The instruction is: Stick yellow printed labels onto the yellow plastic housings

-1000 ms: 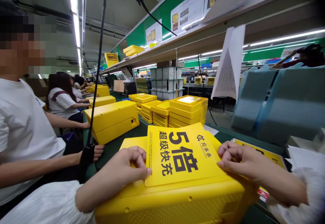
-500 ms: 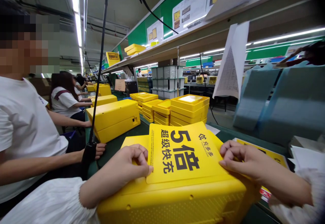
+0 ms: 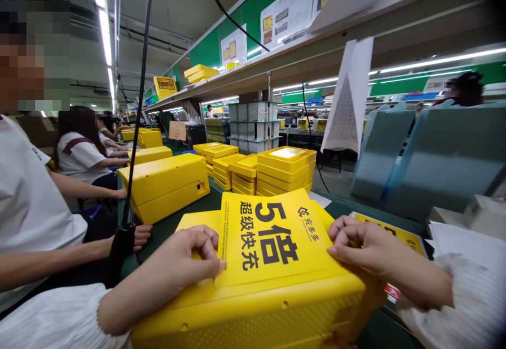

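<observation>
A large yellow plastic casing [image 3: 253, 312] lies in front of me on the green bench. On its top rests a yellow label sheet [image 3: 272, 238] printed with a big black "5" and Chinese characters. My left hand [image 3: 190, 257] pinches the sheet's left edge with curled fingers. My right hand [image 3: 359, 241] grips the sheet's right edge, fingers bent over it. Both hands press the sheet down onto the casing.
A second yellow casing [image 3: 166, 185] lies further along the bench, and stacks of yellow lids [image 3: 286, 172] stand behind the sheet. A co-worker's forearm [image 3: 59, 264] rests on the bench at my left, beside a hanging black cable [image 3: 132, 127]. Blue-grey foam sheets [image 3: 446, 159] lean at right.
The view has shifted slightly so everything sits a little further left. My hands keep the same hold on the sheet's edges.
</observation>
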{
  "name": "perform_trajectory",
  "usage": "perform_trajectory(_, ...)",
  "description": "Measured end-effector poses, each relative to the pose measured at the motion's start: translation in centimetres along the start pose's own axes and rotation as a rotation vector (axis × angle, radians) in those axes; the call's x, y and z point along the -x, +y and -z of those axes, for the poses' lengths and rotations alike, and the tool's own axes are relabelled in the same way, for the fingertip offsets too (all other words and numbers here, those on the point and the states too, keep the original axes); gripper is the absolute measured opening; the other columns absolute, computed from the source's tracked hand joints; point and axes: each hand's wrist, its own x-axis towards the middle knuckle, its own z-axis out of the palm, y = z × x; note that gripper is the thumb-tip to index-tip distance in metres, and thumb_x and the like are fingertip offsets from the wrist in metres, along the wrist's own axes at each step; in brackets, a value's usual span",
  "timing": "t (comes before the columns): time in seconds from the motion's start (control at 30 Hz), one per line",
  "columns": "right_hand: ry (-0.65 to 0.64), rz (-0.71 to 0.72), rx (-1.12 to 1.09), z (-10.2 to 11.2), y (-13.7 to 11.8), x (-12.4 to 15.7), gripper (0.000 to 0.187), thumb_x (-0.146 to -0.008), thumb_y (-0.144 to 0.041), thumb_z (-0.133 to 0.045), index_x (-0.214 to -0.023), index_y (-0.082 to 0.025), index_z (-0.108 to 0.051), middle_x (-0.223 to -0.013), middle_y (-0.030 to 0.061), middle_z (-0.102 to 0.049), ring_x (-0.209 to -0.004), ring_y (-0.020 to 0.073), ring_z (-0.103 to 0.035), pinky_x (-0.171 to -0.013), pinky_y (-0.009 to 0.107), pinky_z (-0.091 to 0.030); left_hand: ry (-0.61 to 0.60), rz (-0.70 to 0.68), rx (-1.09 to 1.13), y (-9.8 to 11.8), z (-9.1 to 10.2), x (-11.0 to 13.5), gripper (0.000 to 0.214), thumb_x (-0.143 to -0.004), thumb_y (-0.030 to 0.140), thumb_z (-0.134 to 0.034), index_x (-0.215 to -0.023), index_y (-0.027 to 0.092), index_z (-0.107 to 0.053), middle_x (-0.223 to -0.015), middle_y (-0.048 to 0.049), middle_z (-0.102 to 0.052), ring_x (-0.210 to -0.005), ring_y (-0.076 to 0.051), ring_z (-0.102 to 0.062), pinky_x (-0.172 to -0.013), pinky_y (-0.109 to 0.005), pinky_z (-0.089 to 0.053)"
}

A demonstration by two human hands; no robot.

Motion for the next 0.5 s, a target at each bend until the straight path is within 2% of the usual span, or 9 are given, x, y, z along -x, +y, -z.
perform_trajectory(0.5,0.016,0.016,0.001,-0.13,0.04,0.07,0.029,-0.069,-0.041,-0.055,-0.052,-0.02,-0.046,-0.087,0.0051,-0.051,-0.086,0.0224,-0.051,-0.076,0.033,-0.039,-0.002,-0.022,-0.019,0.54,0.02,0.22,0.021,-0.058,0.033,-0.062,-0.05,0.02,-0.048,-0.088,-0.0032,-0.057,-0.092,-0.024,-0.056,-0.078,-0.03,-0.042)
